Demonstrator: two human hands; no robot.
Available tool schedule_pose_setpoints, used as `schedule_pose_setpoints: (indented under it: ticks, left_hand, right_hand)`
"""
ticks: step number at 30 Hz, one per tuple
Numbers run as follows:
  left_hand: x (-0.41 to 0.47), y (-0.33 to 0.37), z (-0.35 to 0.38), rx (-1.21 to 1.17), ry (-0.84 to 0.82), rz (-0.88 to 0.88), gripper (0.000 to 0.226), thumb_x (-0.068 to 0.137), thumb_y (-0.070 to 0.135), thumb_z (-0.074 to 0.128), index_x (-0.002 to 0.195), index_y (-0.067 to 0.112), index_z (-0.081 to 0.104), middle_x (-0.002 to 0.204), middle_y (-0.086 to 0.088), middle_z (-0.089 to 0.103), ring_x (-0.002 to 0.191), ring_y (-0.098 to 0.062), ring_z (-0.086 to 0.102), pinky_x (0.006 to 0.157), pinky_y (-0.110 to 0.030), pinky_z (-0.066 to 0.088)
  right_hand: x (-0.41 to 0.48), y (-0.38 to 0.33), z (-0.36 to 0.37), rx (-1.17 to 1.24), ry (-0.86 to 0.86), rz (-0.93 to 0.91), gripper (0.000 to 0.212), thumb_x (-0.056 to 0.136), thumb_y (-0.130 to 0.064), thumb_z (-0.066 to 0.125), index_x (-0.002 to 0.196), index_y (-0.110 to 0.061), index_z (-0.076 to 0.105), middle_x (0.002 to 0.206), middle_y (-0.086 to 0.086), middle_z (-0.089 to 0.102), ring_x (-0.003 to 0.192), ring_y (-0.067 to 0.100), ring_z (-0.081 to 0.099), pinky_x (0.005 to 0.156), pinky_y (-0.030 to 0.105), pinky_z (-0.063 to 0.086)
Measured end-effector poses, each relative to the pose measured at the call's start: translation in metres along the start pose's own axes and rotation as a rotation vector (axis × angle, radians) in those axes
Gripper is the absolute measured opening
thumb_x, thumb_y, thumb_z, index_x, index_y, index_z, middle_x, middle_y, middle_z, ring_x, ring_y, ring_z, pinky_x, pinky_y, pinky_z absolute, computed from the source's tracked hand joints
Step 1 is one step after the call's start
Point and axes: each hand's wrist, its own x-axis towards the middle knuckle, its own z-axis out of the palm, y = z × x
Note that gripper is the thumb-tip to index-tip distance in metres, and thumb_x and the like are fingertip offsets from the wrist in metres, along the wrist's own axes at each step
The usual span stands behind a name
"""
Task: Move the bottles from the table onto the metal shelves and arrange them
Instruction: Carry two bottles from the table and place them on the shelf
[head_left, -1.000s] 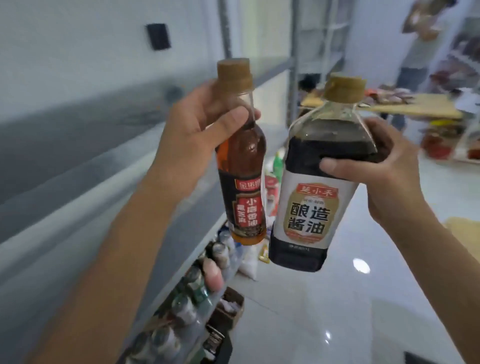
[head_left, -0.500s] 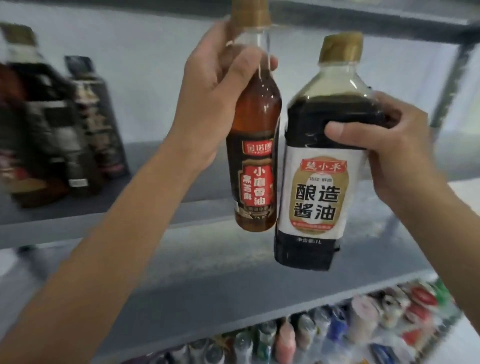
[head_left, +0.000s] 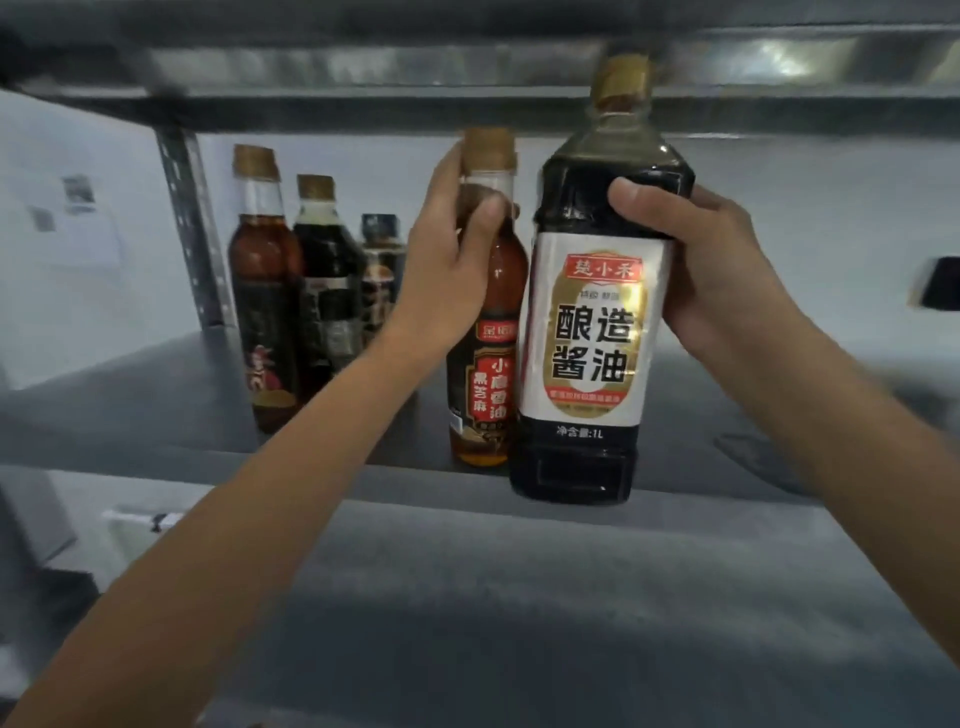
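Your left hand (head_left: 452, 270) grips the neck of the sesame oil bottle (head_left: 485, 374), with the thumb across the front just below the tan cap and the fingers curled behind. The bottle is upright, its base low over the front part of the metal shelf (head_left: 156, 415). Whether it rests on the surface cannot be told.

Your right hand (head_left: 717, 270) holds the soy sauce bottle (head_left: 592, 338) round its shoulder, thumb on the front above the white label, fingers wrapped round the right side. This larger bottle is upright, just beside the sesame oil bottle on its right and nearer to you. Its base shows against the shelf's front edge; contact is not confirmed. Its tan cap rises in front of the upper shelf (head_left: 467, 67).

At the rear left of the same shelf three bottles stand upright in a close group: a tall amber bottle (head_left: 265, 291), a dark tan-capped bottle (head_left: 324, 291) and a shorter black-capped bottle (head_left: 382, 270). They stand beside the perforated upright post (head_left: 192, 228). Paper notices (head_left: 78, 223) hang on the wall to the left.
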Motion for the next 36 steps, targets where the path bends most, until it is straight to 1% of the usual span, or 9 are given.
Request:
schedule_pose_setpoints:
  ticks: [4, 10, 15, 18, 21, 25, 30, 34, 36]
  left_hand:
    - [0.003, -0.019, -0.018, 0.009, 0.033, -0.051, 0.049, 0.095, 0.025, 0.043, 0.139, 0.005, 0.035, 0.107, -0.008, 0.061, 0.103, -0.024, 0.058, 0.097, -0.045, 0.046]
    - [0.005, -0.028, -0.022, 0.032, -0.121, -0.157, 0.044, 0.100, 0.024, 0.042, 0.141, 0.010, 0.033, 0.120, -0.008, 0.057, 0.107, -0.012, 0.058, 0.086, -0.020, 0.049]
    - [-0.027, -0.044, -0.022, -0.008, -0.164, -0.223, 0.065, 0.092, 0.041, 0.050, 0.147, 0.027, 0.018, 0.144, 0.001, 0.037, 0.129, -0.011, 0.043, 0.107, -0.040, 0.040]
    - [-0.064, -0.054, -0.027, -0.025, -0.279, -0.258, 0.075, 0.094, 0.031, 0.051, 0.149, 0.032, 0.001, 0.147, 0.019, 0.029, 0.133, 0.003, 0.034, 0.108, -0.031, 0.037]
    - [-0.094, -0.063, -0.031, 0.011, -0.339, -0.352, 0.072, 0.083, 0.037, 0.057, 0.139, 0.045, 0.012, 0.123, 0.045, 0.039, 0.115, 0.025, 0.037, 0.091, -0.001, 0.035]
    - [-0.090, -0.073, -0.036, 0.065, -0.329, -0.454, 0.067, 0.084, 0.032, 0.063, 0.133, 0.044, 0.018, 0.109, 0.042, 0.041, 0.098, 0.034, 0.040, 0.081, 0.005, 0.034]
    - [-0.081, -0.082, -0.038, 0.128, -0.340, -0.502, 0.071, 0.088, 0.031, 0.060, 0.146, 0.030, 0.020, 0.116, 0.029, 0.045, 0.107, 0.014, 0.045, 0.098, -0.015, 0.035]
    - [-0.083, -0.085, -0.037, 0.194, -0.323, -0.481, 0.069, 0.089, 0.036, 0.057, 0.147, 0.028, 0.019, 0.119, 0.020, 0.046, 0.111, 0.003, 0.044, 0.093, -0.019, 0.033]
    - [-0.083, -0.087, -0.037, 0.202, -0.320, -0.482, 0.069, 0.089, 0.036, 0.057, 0.147, 0.028, 0.020, 0.121, 0.018, 0.048, 0.113, 0.001, 0.045, 0.094, -0.020, 0.034]
  right_hand:
    - [0.014, 0.013, 0.006, -0.057, -0.013, -0.083, 0.057, 0.065, -0.009, 0.076, 0.118, -0.007, 0.058, 0.109, 0.013, 0.069, 0.094, 0.027, 0.069, 0.075, 0.034, 0.056]
    - [0.025, 0.046, -0.001, -0.109, 0.065, -0.034, 0.054, 0.076, -0.013, 0.073, 0.127, -0.013, 0.053, 0.114, 0.006, 0.067, 0.097, 0.021, 0.069, 0.080, 0.034, 0.056]
    - [0.017, 0.060, -0.012, -0.334, -0.070, 0.043, 0.084, 0.062, -0.020, 0.078, 0.137, -0.026, 0.040, 0.116, -0.003, 0.065, 0.100, 0.013, 0.067, 0.078, 0.033, 0.057]
    - [-0.012, 0.083, -0.027, -0.559, -0.161, 0.192, 0.083, 0.059, -0.018, 0.083, 0.130, -0.030, 0.042, 0.113, -0.013, 0.063, 0.098, -0.001, 0.063, 0.072, 0.018, 0.055]
    - [-0.038, 0.105, -0.039, -0.587, -0.198, 0.290, 0.058, 0.070, -0.016, 0.077, 0.115, -0.038, 0.049, 0.105, -0.025, 0.061, 0.099, -0.011, 0.057, 0.066, 0.005, 0.047]
    - [-0.032, 0.106, -0.040, -0.599, -0.191, 0.336, 0.047, 0.074, -0.016, 0.075, 0.105, -0.041, 0.050, 0.099, -0.029, 0.058, 0.088, -0.013, 0.055, 0.064, 0.007, 0.043]
    - [-0.023, 0.111, -0.035, -0.610, -0.180, 0.354, 0.047, 0.074, -0.015, 0.075, 0.107, -0.039, 0.050, 0.099, -0.028, 0.057, 0.088, -0.010, 0.054, 0.068, 0.009, 0.041]
    - [-0.017, 0.113, -0.027, -0.675, -0.155, 0.352, 0.056, 0.075, -0.017, 0.075, 0.125, -0.028, 0.050, 0.118, -0.014, 0.059, 0.110, 0.008, 0.053, 0.095, 0.028, 0.042]
    - [-0.012, 0.115, -0.024, -0.707, -0.147, 0.340, 0.060, 0.076, -0.018, 0.075, 0.129, -0.027, 0.048, 0.124, -0.011, 0.056, 0.114, 0.008, 0.049, 0.097, 0.031, 0.039]
